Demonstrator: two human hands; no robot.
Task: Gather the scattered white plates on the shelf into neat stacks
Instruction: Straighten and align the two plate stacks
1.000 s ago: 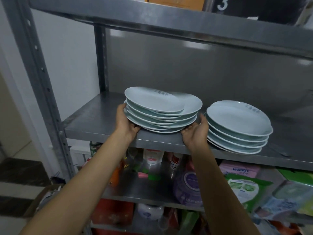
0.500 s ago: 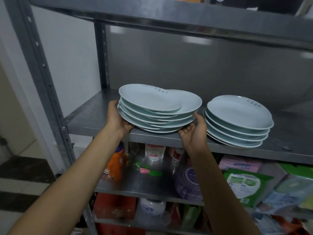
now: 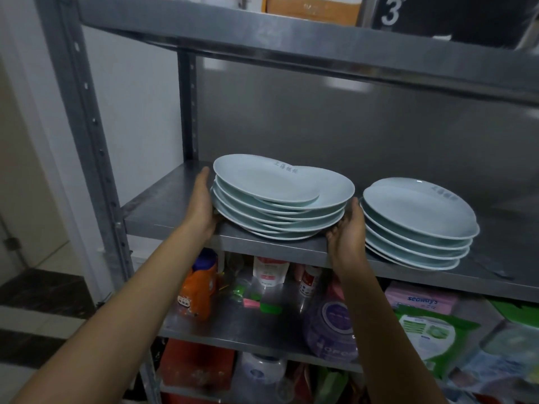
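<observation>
On the grey metal shelf (image 3: pixel 163 205) stand two stacks of pale white plates. The left stack (image 3: pixel 280 211) is uneven: its top plate sits shifted to the left over the ones below. My left hand (image 3: pixel 204 199) holds this stack's left side, thumb up along the rims and fingers tucked under the bottom plate. My right hand (image 3: pixel 347 225) cups its right side from below, thumb against the rims. The right stack (image 3: pixel 414 225) stands apart, close beside my right hand and fairly even.
A shelf board (image 3: pixel 291 39) hangs low above the plates. The back panel (image 3: pixel 350 135) is just behind them, and an upright post (image 3: pixel 186 112) stands at the back left. Below, a lower shelf carries an orange bottle (image 3: pixel 198 287), packets and a purple tub (image 3: pixel 332 325).
Both hands have stayed on the left stack. My left hand has slid higher along its rims, and the stack has shifted slightly on the shelf. The right stack has not moved.
</observation>
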